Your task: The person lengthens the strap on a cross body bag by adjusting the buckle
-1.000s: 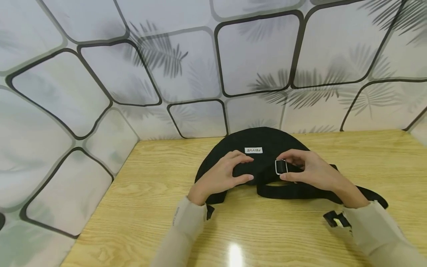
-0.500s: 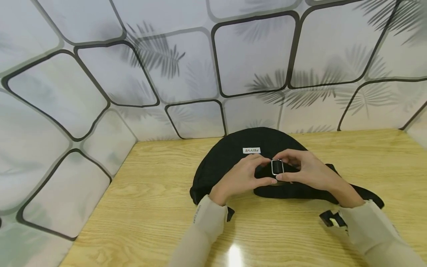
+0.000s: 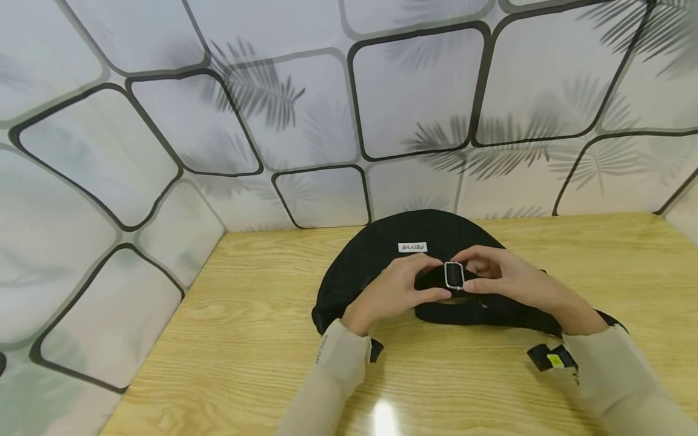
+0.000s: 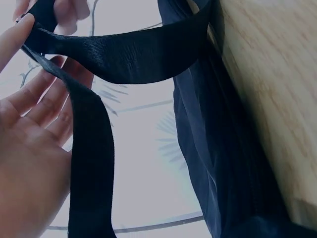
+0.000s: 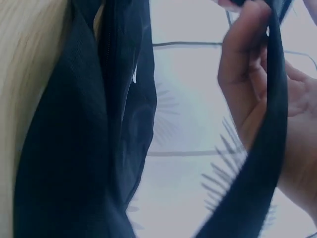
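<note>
A black crescent-shaped bag (image 3: 360, 263) with a white label (image 3: 412, 247) lies on the wooden table. Its black strap (image 3: 431, 278) is raised in front of the bag, threaded through a square silver slider buckle (image 3: 446, 275). My left hand (image 3: 389, 289) pinches the strap just left of the buckle, thumb below and fingers above. On the buckle's right side, my right hand (image 3: 509, 281) pinches the strap with thumb and fingertips at the metal edge. In the left wrist view, the strap (image 4: 91, 148) loops down past the palm; in the right wrist view, the strap (image 5: 278, 99) crosses my curled fingers.
More of the strap lies along the table (image 3: 262, 290) below the hands. Behind stands a pale wall covering (image 3: 414, 91) with dark rounded outlines and leaf prints. Small dark pieces, one with a yellow patch (image 3: 555, 361), sit at my wrists.
My left hand has moved right from over the bag and now grips the strap beside the buckle. My right fingertips have shifted slightly to the right along the buckle.
</note>
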`<move>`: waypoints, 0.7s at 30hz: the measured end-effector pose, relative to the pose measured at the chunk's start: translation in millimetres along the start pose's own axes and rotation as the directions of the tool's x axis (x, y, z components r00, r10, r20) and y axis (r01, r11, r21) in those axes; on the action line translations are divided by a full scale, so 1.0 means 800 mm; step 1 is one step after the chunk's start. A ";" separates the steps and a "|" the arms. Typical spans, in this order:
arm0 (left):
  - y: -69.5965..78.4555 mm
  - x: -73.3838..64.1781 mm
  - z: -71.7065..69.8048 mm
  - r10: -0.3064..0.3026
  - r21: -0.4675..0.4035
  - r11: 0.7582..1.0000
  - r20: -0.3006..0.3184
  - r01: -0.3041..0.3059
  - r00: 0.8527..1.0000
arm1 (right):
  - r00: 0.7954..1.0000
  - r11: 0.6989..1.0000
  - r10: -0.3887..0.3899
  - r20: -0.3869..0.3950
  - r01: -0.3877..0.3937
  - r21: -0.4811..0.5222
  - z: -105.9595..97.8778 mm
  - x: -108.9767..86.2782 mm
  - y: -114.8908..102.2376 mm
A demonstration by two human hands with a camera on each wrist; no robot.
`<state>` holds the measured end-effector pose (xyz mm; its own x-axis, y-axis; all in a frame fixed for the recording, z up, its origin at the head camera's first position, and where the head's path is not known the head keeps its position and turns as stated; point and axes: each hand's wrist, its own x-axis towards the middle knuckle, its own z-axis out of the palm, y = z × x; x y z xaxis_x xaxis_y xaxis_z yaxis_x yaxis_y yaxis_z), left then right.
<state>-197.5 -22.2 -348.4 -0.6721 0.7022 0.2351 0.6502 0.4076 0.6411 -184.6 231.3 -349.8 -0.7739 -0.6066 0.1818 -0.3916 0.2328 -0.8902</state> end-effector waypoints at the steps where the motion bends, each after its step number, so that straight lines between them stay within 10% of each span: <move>1: 0.000 0.000 -0.001 -0.008 -0.005 1.000 -0.003 0.008 1.000 | 1.000 1.000 0.021 0.015 -0.021 0.015 -0.003 -0.001 0.002; 21: -0.006 0.002 0.006 0.018 -0.136 0.991 -0.010 -0.019 1.000 | 0.996 0.993 0.070 -0.055 -0.064 0.101 -0.003 0.001 0.008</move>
<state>-199.7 -19.8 -354.5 -0.6634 0.7039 0.2538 0.6089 0.3107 0.7299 -188.8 234.0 -354.6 -0.8255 -0.5464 0.1418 -0.2890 0.1933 -0.9376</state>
